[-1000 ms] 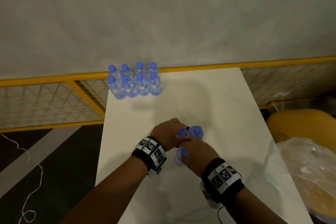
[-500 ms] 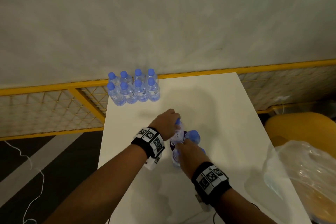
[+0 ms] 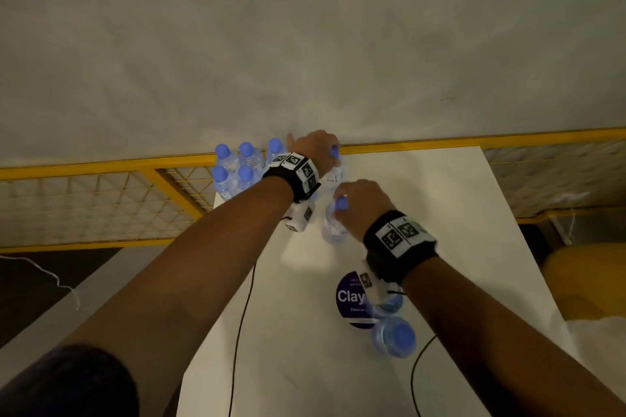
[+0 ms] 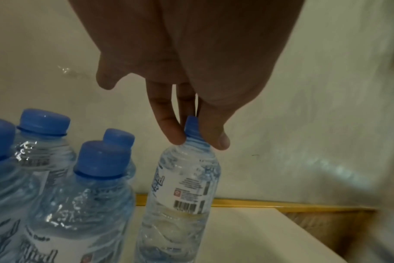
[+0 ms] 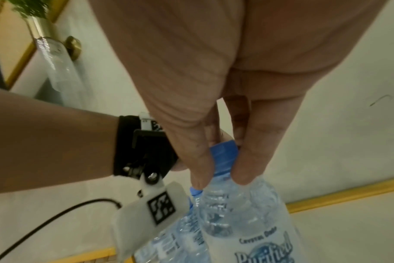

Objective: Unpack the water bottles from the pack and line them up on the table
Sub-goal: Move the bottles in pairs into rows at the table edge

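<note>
Left hand (image 4: 191, 74) pinches bottle (image 4: 180, 201) by cap at tabletop (image 3: 423, 213) far edge. Right hand (image 3: 362, 205) pinches second bottle (image 3: 333, 227). Thin, slippery plastic: you keep grip at neck.

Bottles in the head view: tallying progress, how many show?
9: five in the far-left cluster, one in the left hand, one in the right hand, two by the near pack; the left wrist may hide more.
</note>
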{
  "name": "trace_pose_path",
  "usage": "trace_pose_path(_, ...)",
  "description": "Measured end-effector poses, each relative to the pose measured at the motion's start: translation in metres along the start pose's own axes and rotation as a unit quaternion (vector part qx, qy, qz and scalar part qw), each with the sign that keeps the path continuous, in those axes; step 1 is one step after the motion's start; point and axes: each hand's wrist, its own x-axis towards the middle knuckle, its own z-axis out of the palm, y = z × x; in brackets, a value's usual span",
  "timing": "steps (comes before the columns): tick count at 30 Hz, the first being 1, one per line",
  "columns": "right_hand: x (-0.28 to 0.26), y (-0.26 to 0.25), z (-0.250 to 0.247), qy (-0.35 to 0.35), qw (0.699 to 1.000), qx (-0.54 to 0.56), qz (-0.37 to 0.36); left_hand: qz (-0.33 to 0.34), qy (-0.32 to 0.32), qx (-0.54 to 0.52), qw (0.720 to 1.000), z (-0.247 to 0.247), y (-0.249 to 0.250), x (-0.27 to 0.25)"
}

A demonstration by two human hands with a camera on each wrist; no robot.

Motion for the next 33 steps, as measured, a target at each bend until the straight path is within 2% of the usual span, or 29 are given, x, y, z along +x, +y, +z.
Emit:
trace_pose_path(6,0.083,0.009,0.013,-0.008,1.000,0.008,0.024,-0.020,-0.020,0.000,1.000,0.016,-0.018,0.039)
trace_pose_path(10,0.113,0.015,0.028,-0.008,1.000,-0.027,0.011,0.007,-0.046,0.006,0.999,0.023,-0.030,0.052)
trace_pose_path(12,0.121,0.017,0.033,-0.012,0.999,-0.038,0.011,0.010,-0.044,0.014,0.999,0.026,-0.033,0.057)
trace_pose_path(19,0.152,0.020,0.049,-0.004,0.999,0.021,0.044,0.037,-0.016,0.041,0.998,0.031,-0.036,0.071)
trace_pose_path(27,0.161,0.020,0.050,0.007,0.997,0.052,0.062,0.056,-0.026,0.020,0.998,0.029,-0.039,0.072)
trace_pose_path(30,0.158,0.020,0.049,0.012,0.998,0.034,0.045,0.064,-0.029,0.022,0.997,0.028,-0.038,0.070)
trace_pose_path(33,0.163,0.019,0.056,0.020,0.996,0.066,0.062,0.068,-0.032,0.030,0.997,0.026,-0.036,0.067)
